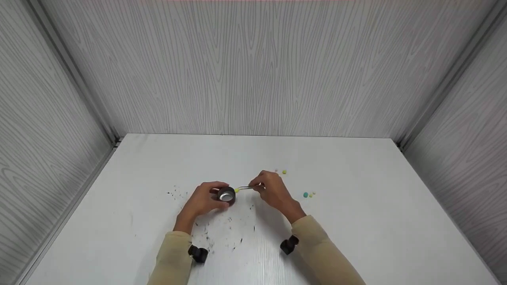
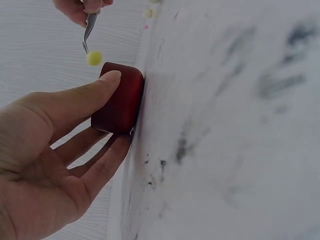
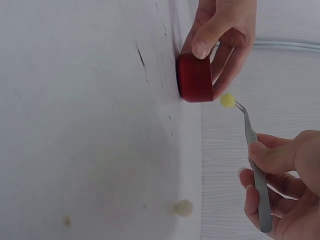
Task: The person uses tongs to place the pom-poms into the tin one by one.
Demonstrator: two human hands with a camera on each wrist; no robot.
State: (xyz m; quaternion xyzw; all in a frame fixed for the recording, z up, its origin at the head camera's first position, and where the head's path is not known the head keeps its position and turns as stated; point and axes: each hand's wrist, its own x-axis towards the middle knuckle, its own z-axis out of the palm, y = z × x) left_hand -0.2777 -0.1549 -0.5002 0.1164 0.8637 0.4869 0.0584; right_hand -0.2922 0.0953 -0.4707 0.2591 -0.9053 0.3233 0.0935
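The right hand (image 1: 273, 192) is pinching a pair of tweezers (image 3: 256, 165), whose tips are gripping a small yellow ball (image 3: 227, 100) just above the rim of a little red cup (image 3: 195, 78). The left hand (image 1: 204, 198) is grasping that cup, thumb on one side and fingers on the other, as it is standing on the white table (image 1: 356, 221). Its inside is showing as shiny metal from the head view. More small balls (image 1: 309, 194), yellow and teal, are lying on the table beyond the right hand, and dark specks (image 1: 231, 229) are scattered near the wrists.
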